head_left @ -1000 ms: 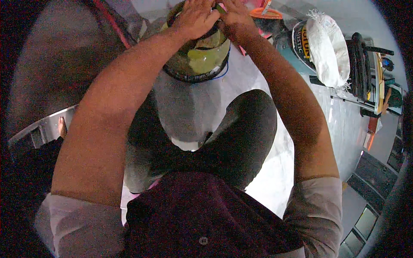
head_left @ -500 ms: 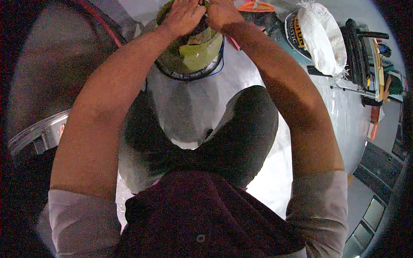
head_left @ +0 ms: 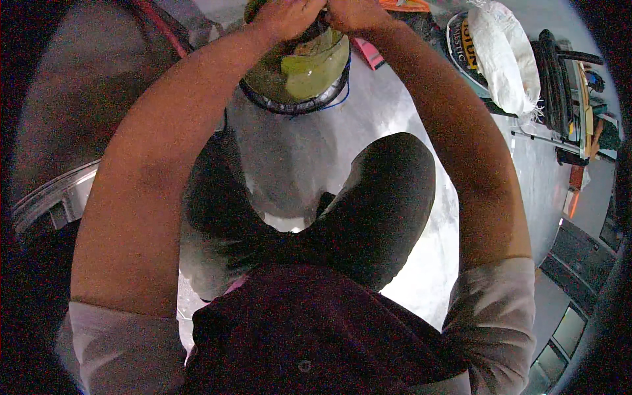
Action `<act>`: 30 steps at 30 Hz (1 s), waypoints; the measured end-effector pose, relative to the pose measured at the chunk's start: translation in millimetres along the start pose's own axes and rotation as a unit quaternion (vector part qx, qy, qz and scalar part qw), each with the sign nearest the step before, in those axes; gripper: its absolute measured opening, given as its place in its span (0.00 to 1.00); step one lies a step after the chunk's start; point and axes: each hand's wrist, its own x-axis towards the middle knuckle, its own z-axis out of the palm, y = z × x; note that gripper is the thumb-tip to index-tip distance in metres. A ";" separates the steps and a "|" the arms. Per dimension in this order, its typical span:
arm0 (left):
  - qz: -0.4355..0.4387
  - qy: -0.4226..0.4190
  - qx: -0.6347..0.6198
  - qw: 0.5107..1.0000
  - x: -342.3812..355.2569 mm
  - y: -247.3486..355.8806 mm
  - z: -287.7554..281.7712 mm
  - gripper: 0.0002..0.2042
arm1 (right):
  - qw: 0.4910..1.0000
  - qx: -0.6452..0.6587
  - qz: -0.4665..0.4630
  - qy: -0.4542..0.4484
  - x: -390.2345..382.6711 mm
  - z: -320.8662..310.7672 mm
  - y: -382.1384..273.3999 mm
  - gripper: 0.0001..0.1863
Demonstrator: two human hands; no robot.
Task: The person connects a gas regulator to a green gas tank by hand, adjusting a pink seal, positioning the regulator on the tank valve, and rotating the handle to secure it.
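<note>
At the top edge of the view, my left hand [head_left: 294,18] and my right hand [head_left: 354,14] meet above a round bucket-like vessel [head_left: 263,89]. Its inside looks yellow-green and glossy, like liquid, and its dark lower rim has a thin blue cord [head_left: 343,97] beside it. The fingers of both hands curl inward close together. Whatever they grip is small, dark and partly cut off by the frame, so I cannot make it out. My forearms reach up on either side of my bent knees [head_left: 388,184].
A pink object [head_left: 370,54] lies right of the vessel, near an orange-rimmed container [head_left: 405,6]. Further right stands a bucket [head_left: 459,49] with a white woven sack [head_left: 503,62], then black tubing [head_left: 553,85]. On the left are a dark panel [head_left: 79,85] and a red bar [head_left: 160,26].
The vessel and both hands sit slightly higher and further right in the view. More of the pink object shows. My hands stay together over the vessel.
</note>
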 end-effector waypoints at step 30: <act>0.077 -0.002 -0.044 0.996 12.7 31.5 -40.9 0.16 | 0.972 0.020 -0.011 0.233 -59.8 -49.9 -18.7 0.13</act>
